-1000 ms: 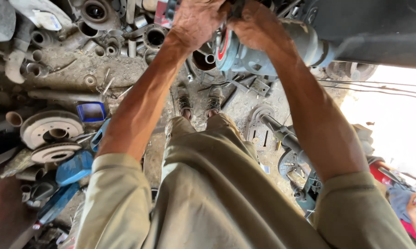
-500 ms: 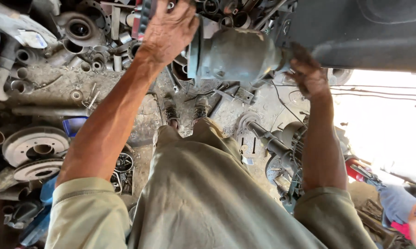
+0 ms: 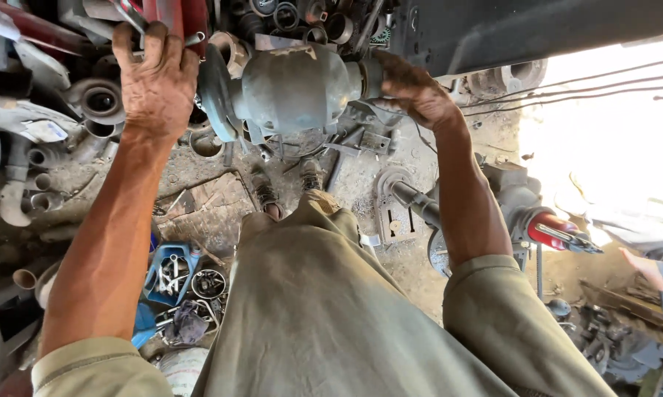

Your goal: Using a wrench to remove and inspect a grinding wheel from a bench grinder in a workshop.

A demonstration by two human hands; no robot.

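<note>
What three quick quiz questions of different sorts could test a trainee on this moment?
1. True or false: the left hand grips a wrench.
2. What does the right hand rest on? A) the blue tray B) the right end of the round metal housing C) a hammer
3. What lies in the blue tray on the ground?

Key: 1. True. 2. B. 3. Small metal tools; their exact kind is too small to tell.
</note>
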